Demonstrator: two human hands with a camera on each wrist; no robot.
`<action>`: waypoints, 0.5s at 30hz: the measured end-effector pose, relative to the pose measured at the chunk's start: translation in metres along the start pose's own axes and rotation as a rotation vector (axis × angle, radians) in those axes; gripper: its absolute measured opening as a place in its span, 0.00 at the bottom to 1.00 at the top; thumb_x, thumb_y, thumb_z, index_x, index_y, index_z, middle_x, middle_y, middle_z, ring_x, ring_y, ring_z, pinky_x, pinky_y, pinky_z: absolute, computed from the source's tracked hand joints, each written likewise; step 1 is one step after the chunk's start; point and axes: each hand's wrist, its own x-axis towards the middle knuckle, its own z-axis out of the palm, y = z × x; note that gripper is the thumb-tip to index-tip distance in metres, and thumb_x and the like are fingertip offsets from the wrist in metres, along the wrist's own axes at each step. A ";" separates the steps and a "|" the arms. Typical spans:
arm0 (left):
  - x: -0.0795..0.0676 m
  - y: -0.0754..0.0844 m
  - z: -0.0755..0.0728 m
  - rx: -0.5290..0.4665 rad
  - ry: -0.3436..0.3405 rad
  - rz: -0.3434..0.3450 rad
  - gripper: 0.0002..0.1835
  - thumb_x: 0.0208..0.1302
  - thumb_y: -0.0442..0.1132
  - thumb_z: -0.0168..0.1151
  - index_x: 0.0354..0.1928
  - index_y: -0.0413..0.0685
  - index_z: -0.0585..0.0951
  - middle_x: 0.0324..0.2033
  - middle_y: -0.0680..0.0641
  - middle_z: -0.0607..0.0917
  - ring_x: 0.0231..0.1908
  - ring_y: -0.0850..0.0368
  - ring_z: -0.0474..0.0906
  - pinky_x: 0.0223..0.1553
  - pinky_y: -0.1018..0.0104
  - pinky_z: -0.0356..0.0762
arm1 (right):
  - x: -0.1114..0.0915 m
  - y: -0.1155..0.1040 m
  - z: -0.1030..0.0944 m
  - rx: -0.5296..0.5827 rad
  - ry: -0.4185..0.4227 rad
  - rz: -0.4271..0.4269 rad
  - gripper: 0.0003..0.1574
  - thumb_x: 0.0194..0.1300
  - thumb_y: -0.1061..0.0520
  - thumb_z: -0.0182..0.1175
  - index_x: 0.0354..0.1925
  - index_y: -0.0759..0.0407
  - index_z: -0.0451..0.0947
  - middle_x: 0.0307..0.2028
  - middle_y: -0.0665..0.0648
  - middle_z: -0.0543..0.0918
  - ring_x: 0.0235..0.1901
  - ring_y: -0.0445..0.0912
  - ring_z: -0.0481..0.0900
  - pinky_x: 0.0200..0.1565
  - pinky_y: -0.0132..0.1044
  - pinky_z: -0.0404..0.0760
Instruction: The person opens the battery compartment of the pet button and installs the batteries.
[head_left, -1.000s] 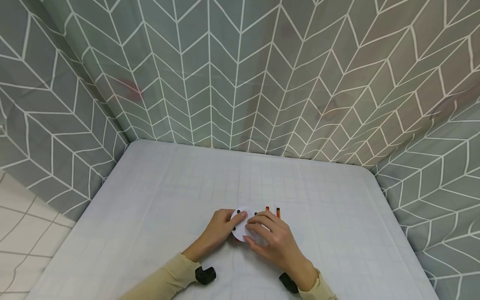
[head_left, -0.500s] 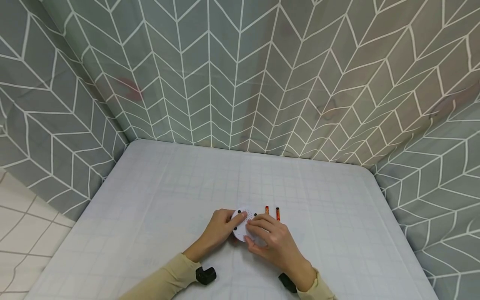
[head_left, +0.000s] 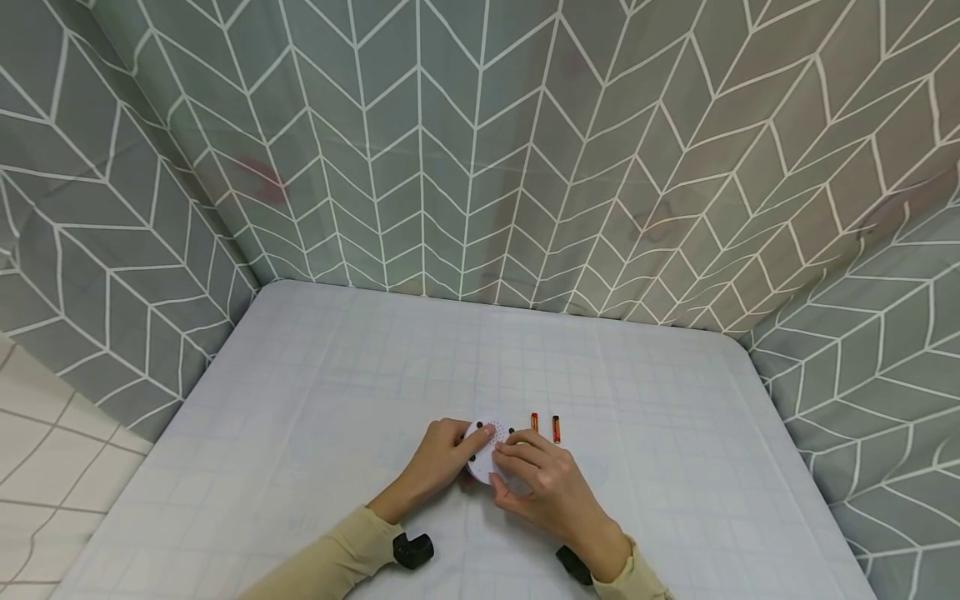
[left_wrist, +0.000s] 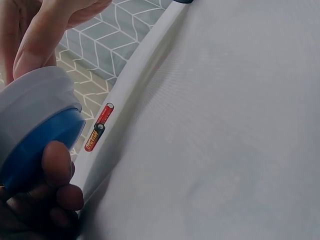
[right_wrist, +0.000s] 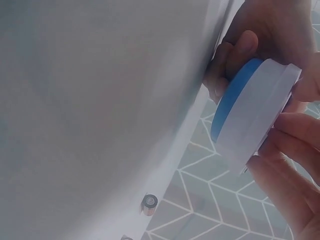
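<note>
My left hand (head_left: 438, 454) grips a round device (head_left: 480, 472) with a white body and blue underside, its thumb lying on the white face. That face carries a patch of small holes and several black round feet. In the left wrist view, the left fingers (left_wrist: 57, 162) curl against the blue part (left_wrist: 52, 132). My right hand (head_left: 551, 479) bends over the right side of the device, fingertips on the white face and thumb at the near rim. In the right wrist view, the white side wall (right_wrist: 260, 112) shows between both hands. The right hand covers part of the face.
Two red-and-black batteries, a left one (head_left: 534, 422) and a right one (head_left: 557, 429), lie on the white-covered table (head_left: 360, 367) just beyond the right hand. Patterned grey curtains (head_left: 450, 167) close in the table's back and sides. Black wrist mounts (head_left: 412, 551) sit at both wrists.
The device has shifted very slightly to the right and toward me. My right hand has drawn back a little, baring more of the two batteries. The left hand stays nearly still.
</note>
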 end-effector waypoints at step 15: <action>-0.001 0.001 0.000 -0.020 0.011 -0.027 0.23 0.78 0.55 0.59 0.29 0.46 0.86 0.14 0.57 0.81 0.13 0.64 0.76 0.18 0.69 0.73 | -0.001 0.001 0.002 0.016 0.047 -0.034 0.07 0.63 0.59 0.67 0.39 0.59 0.89 0.38 0.51 0.90 0.39 0.46 0.86 0.40 0.34 0.87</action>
